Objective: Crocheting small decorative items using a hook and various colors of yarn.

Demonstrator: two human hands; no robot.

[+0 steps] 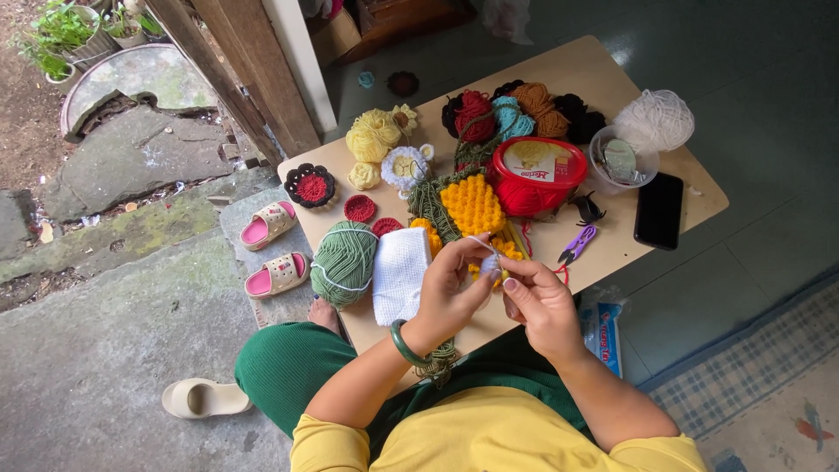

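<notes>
White yarn is what my two hands meet over, just above the near edge of the wooden table (612, 79). My left hand (450, 284), a green bangle (407, 346) on its wrist, curls its fingers and pinches a small white crochet piece (490, 262) at the fingertips. My right hand (542, 301) closes in from the right, thumb and forefinger pressed together on the same piece; I cannot tell whether a hook sits between them. A thin white strand (476, 239) loops up and over from the piece toward the far left.

So the piece lies between the two hands, touching both, a little nearer the left fingertips, with no clear long axis that I can make out.

Just left of my left hand lies a flat white crocheted panel (400, 273), and beyond it a green yarn ball (344, 262) at the left table edge. Directly beyond the hands sits an orange and green crocheted work (470, 205), very near the fingertips. To the right, purple thread snips (578, 245) lie near, then a black phone (659, 210) further right. A red-lidded tub (537, 166) and a clear plastic cup (622, 157) stand farther off, with more yarn balls behind.

Open room is thin on the table; the free space is toward me, over my lap, and to the near right beyond the table corner.
</notes>
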